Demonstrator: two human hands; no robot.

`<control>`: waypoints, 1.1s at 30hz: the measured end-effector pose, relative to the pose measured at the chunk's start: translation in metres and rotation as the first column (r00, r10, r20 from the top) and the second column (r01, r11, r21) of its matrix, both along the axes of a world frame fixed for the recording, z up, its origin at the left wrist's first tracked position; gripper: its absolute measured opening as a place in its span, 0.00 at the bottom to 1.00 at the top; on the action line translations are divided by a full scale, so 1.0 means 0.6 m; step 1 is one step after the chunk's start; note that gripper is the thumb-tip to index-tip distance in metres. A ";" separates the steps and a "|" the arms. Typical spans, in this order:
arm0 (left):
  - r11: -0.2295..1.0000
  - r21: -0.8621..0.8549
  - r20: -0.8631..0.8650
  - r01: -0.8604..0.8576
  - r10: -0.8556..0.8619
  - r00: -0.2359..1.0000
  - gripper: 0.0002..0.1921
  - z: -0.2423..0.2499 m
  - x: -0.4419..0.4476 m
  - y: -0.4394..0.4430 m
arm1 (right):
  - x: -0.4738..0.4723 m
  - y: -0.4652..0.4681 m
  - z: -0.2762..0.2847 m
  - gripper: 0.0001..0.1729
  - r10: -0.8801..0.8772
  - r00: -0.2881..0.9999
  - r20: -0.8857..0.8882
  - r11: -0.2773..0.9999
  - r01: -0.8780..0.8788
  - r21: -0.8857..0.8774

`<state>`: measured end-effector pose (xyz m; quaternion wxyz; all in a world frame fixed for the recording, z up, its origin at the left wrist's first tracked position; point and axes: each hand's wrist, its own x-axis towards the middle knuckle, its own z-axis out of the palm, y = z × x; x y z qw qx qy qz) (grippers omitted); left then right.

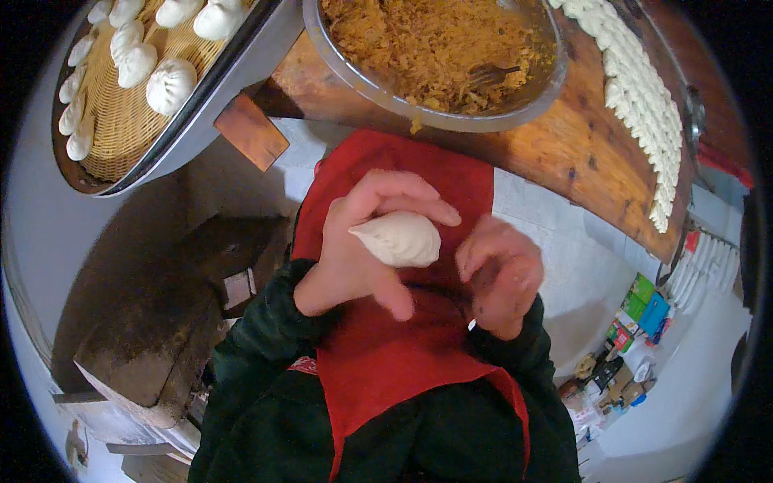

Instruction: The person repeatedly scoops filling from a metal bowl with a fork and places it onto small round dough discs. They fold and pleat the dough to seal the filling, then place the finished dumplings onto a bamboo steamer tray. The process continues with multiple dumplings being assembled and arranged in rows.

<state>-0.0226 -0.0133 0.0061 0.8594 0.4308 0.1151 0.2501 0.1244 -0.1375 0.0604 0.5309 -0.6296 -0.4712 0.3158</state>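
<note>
A closed, leaf-shaped dough bun (pixel 400 239) with a pointed left end rests in my left hand (pixel 362 241), between the fingers above and the thumb below. To the right of the bun is my right hand (pixel 502 271), apart from it, with curled fingers and slightly blurred; whether it pinches anything is not visible. Both hands are over a red apron (pixel 386 386). Beyond them, a large metal bowl (pixel 483 124) of chopped orange-brown filling (pixel 423 54) stands on the wooden table, with a fork (pixel 492 75) lying in the filling.
At upper left, a round woven tray (pixel 121 136) holds several white buns (pixel 171 86). Many dough pieces (pixel 643 108) lie in rows on the wooden table (pixel 580 163) at right. A dark, worn block-like object (pixel 151 344) stands at lower left; boxes and bags (pixel 616 374) are at lower right.
</note>
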 end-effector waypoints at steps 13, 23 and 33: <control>0.745 0.657 -0.371 0.121 0.180 0.911 0.26 0.096 -0.037 0.064 | 0.108 -0.017 -0.092 0.33 -0.330 0.940 -0.087 0.933 0.339 0.122; 0.604 0.686 -0.382 -0.406 0.774 0.505 0.13 0.191 -0.222 0.290 | 0.267 -0.016 -0.178 0.23 -0.524 0.850 0.059 0.829 0.525 -0.191; 0.306 0.930 -0.327 0.202 0.942 0.080 0.20 0.166 -0.281 0.360 | 0.279 -0.027 -0.213 0.21 -0.445 0.876 0.188 0.871 0.472 -0.139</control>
